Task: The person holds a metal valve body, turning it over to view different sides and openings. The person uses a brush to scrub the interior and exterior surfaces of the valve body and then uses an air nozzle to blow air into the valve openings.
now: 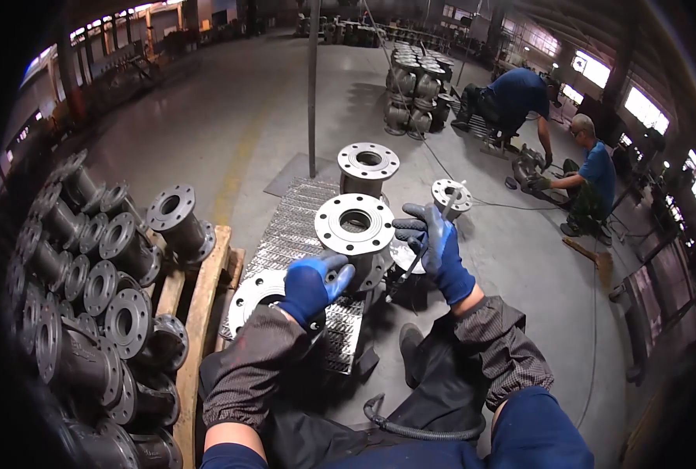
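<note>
We are seemingly working midway on the flanged pipe [354,241] at centre frame, right fingers [442,238] gripping a slim tool [451,205], left fingers [336,273] half-curled, their hold unclear, the finished count untellable.

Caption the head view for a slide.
Flanged metal fittings at a grated stand: right gloved hand holding a slender rod, left gloved hand near them.

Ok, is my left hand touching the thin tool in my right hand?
Apart: in the head view, flanged pipe shows between left hand and thin tool.
</note>
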The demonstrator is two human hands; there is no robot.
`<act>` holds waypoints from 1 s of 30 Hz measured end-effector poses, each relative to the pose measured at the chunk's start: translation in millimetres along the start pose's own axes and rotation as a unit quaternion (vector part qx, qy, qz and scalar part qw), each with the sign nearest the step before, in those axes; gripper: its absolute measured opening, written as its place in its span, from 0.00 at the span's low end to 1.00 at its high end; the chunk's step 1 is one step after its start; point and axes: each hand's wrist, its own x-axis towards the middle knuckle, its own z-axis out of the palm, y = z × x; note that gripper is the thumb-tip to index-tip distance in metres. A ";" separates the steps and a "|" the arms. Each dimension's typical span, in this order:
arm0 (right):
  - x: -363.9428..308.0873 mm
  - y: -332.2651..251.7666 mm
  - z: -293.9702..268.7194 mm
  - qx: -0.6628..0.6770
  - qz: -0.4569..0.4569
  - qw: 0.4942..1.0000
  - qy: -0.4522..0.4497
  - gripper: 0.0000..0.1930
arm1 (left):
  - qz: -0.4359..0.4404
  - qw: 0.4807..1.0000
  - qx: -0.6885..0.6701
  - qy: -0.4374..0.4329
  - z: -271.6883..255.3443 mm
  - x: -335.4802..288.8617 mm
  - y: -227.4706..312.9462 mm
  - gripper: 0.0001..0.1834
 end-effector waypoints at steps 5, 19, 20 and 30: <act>-37.2 14.1 19.7 0.240 -0.027 0.966 -0.093 0.28 | -0.042 0.975 -0.219 0.003 6.2 -52.2 68.4 0.29; -108.3 32.7 4.8 -0.144 -0.029 0.937 -0.317 0.15 | 0.009 0.997 -0.077 0.010 13.7 -93.9 56.9 0.17; -102.5 20.3 -4.8 -0.208 -0.034 0.918 -0.335 0.15 | -0.002 0.995 -0.104 0.003 -0.7 -85.7 79.7 0.17; 18.8 -15.1 -56.5 -0.220 -0.066 0.967 -0.114 0.16 | -0.081 0.988 -0.127 0.011 -2.4 -76.3 80.4 0.12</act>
